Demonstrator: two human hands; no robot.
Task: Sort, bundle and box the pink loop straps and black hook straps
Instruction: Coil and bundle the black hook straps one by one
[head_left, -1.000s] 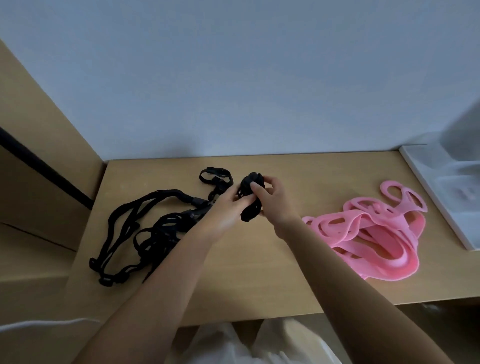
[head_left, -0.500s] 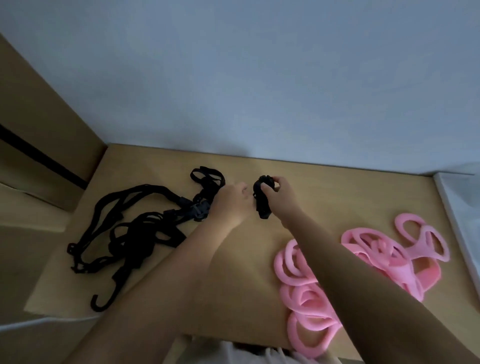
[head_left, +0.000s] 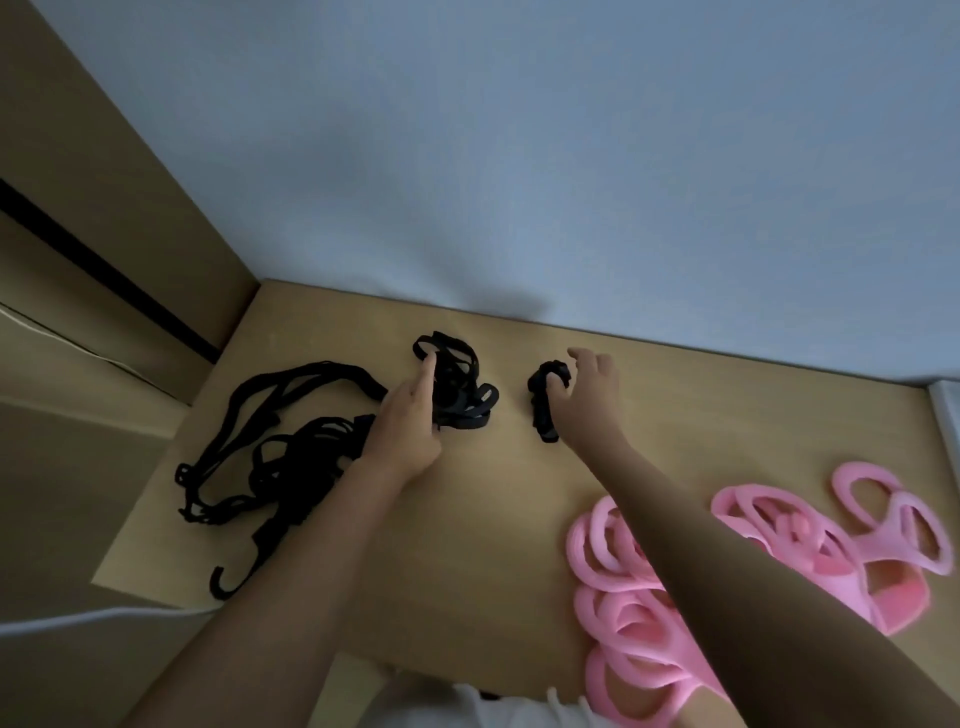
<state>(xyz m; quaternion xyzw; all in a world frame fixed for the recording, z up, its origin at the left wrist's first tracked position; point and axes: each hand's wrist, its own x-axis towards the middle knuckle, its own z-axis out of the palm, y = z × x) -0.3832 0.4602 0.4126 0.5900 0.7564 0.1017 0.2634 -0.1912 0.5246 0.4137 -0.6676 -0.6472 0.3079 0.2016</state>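
On the wooden table (head_left: 493, 530) a loose tangle of black hook straps (head_left: 291, 457) lies at the left, one hook end (head_left: 223, 584) near the front edge. My left hand (head_left: 410, 421) rests edge-on with straight fingers against a looped cluster of black straps (head_left: 462, 389). A small rolled black strap bundle (head_left: 543, 405) lies just right of it. My right hand (head_left: 589, 395) hovers over the bundle with fingers spread, the thumb touching its upper end. Pink loop straps (head_left: 769, 525) are heaped at the right front, partly hidden by my right forearm.
A wall runs along the back of the table and a wooden side panel (head_left: 119, 218) closes the left. A white object's edge (head_left: 948, 415) shows at the far right. A white cable (head_left: 78, 618) runs below the table's left front corner.
My hands have separated. The left hand moved left onto the looped black cluster. The right hand has loosened its hold on the rolled bundle, which now lies on the table. The camera tilted further down.
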